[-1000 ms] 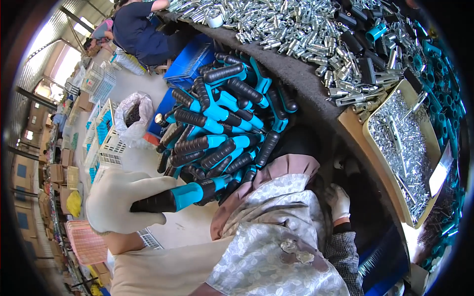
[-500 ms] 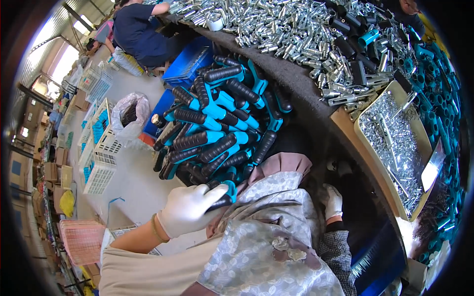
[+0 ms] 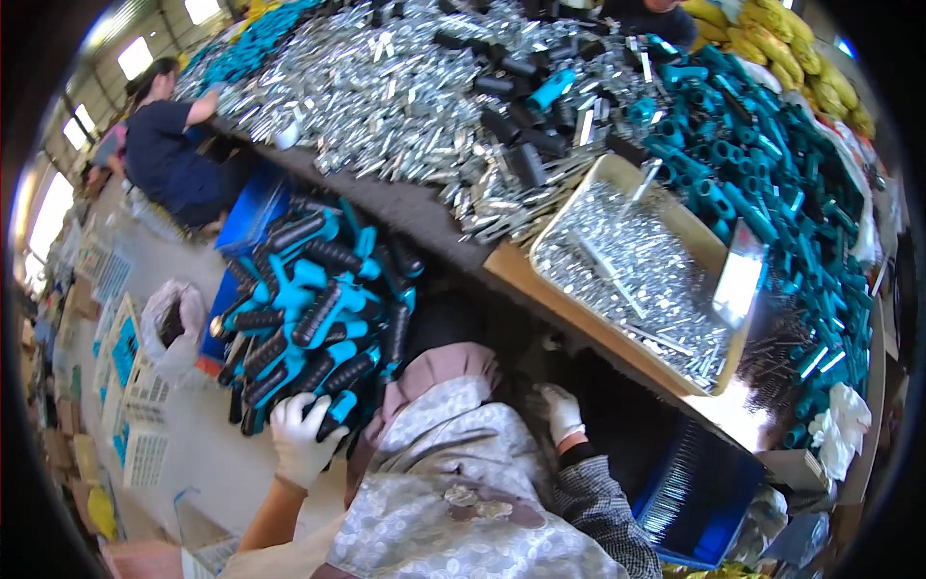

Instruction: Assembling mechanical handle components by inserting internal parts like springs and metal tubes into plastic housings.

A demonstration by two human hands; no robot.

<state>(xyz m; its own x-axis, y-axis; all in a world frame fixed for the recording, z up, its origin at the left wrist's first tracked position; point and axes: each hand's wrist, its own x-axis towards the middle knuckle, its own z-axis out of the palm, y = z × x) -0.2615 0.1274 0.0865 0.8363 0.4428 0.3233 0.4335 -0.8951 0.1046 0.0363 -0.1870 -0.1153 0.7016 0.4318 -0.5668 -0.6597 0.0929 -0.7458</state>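
Note:
My left hand (image 3: pixel 304 439), in a white glove, is at the near edge of a heap of teal tool handles with black ribbed grips (image 3: pixel 318 309). Its thumb and fingers close around the end of one black-and-teal handle (image 3: pixel 337 413), which lies against the others. My right hand (image 3: pixel 560 413), also gloved in white, is low beside my patterned apron (image 3: pixel 463 473), under the table edge. Its fingertips fade into dark shadow, so whether it holds anything is hidden.
Metal parts (image 3: pixel 386 116) cover the table ahead, with a tray of small metal pieces (image 3: pixel 588 183) at its near edge. Teal tubes (image 3: pixel 733 174) are heaped at right. Blue bins (image 3: pixel 253 207) stand beside the handles; white crates (image 3: pixel 145 415) and a co-worker (image 3: pixel 169 145) are at left.
My view has swung right, bringing more of the table and the teal tubes in. My left hand has carried the handle from near my lap to the heap's edge.

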